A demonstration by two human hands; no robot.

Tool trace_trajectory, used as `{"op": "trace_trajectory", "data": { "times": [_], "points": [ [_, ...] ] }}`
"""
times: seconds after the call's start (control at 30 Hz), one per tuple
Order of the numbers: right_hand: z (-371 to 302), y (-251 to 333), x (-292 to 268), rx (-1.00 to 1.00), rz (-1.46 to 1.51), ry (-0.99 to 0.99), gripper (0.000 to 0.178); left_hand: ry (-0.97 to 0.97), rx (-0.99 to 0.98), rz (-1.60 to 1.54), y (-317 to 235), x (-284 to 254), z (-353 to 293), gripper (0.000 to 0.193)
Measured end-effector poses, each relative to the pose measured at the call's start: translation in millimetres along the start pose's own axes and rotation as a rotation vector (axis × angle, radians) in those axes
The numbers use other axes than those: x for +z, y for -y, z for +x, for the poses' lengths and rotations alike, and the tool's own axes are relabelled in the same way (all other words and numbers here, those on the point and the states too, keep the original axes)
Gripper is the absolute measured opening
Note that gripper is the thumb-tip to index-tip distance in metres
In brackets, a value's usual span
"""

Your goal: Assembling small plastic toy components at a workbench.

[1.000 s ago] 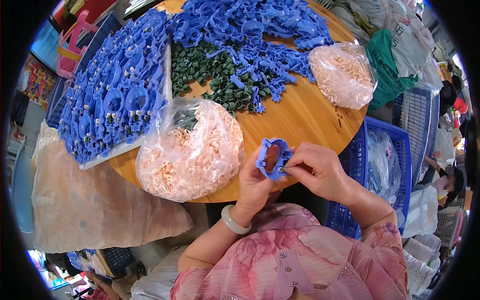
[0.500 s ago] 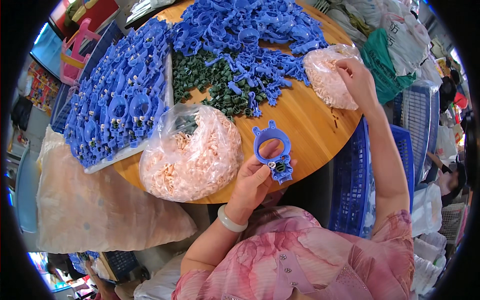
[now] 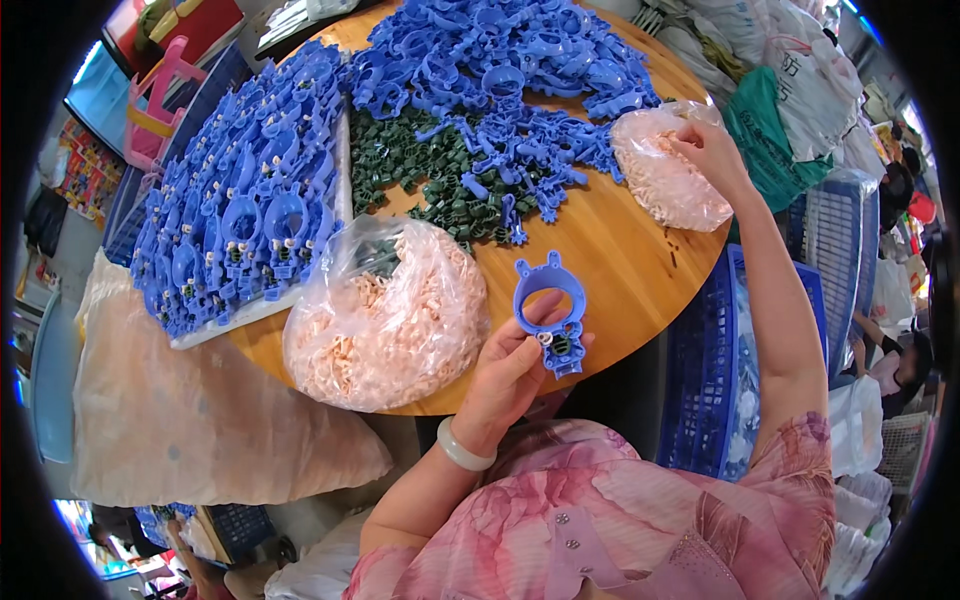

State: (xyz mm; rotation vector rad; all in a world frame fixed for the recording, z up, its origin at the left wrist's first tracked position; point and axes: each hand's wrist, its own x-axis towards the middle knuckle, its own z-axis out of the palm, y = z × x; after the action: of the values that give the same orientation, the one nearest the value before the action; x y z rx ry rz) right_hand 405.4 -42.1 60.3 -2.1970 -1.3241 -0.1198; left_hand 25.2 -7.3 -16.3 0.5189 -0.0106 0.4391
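Between the thumb and fingers of my left hand [image 3: 503, 372] is a blue plastic casing [image 3: 549, 312] with a round ring and two small ears. A dark green part and a small pale part sit in its lower end. My right hand [image 3: 712, 158] is at the mouth of a clear bag of small peach plastic pieces [image 3: 668, 180], its fingers pinched together; what they hold, if anything, is hidden. A larger bag of similar peach pieces [image 3: 385, 320] rests at the table's near edge, left of my left hand.
On the round wooden table [image 3: 625, 270] lie heaped blue parts [image 3: 500, 50] and dark green parts [image 3: 425, 170]. A tray of blue casings [image 3: 235, 200] stands at the left. Blue crates [image 3: 700, 390] are beside the table at right, near a green bag [image 3: 765, 130].
My right hand has shifted slightly at the small bag, fingers still pinched. My left hand holds the blue casing almost in place. The whole view has shifted slightly.
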Motion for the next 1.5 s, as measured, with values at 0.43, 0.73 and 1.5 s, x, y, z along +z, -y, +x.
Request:
{"op": "trace_trajectory", "data": {
  "times": [0.43,0.73,1.5],
  "points": [
    [-103,126,-5,0.235,1.04,0.459,0.018,-0.083,0.027,0.028,-1,4,-4,0.054],
    [-131,147,13,-0.079,0.999,0.404,0.015,-0.087,0.07,-0.015,-1,4,-2,0.051],
    [-158,181,15,-0.393,0.474,0.085,0.031,-0.175,0.152,0.109,5,1,-6,0.063]
  ]
}}
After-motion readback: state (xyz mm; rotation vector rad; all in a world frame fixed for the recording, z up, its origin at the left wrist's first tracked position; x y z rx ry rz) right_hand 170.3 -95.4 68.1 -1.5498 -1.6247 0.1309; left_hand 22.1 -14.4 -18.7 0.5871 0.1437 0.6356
